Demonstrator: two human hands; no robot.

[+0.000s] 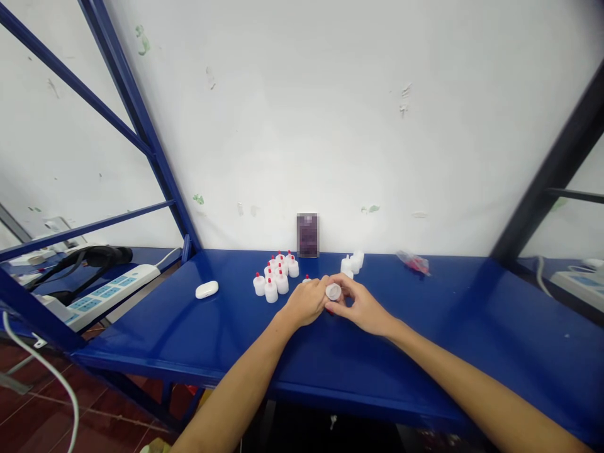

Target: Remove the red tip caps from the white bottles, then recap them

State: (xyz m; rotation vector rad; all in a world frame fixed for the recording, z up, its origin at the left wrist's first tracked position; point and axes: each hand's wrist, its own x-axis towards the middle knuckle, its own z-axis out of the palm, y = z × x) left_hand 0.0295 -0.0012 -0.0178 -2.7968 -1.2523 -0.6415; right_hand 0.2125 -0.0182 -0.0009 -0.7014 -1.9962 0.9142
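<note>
In the head view my right hand (355, 304) grips a small white plastic bottle (333, 291), tilted so that one round end faces me. My left hand (309, 301) is closed right beside it, and its fingertips are hidden. A bit of red (330, 311) shows just under the hands; I cannot make out what it belongs to. Left of my hands stands a group of white bottles with red tips (282, 282). One more red tip (306, 278) peeks out behind my left hand. Beyond my right hand are several white bottles (346, 265) with no red on them.
A clear plastic bag with red pieces (415, 263) lies at the back right of the blue table (425, 346). A white oval case (206, 289) rests at the left. A dark pixelated rectangle (308, 236) leans on the wall. Power strips (111, 292) lie beyond the blue frame.
</note>
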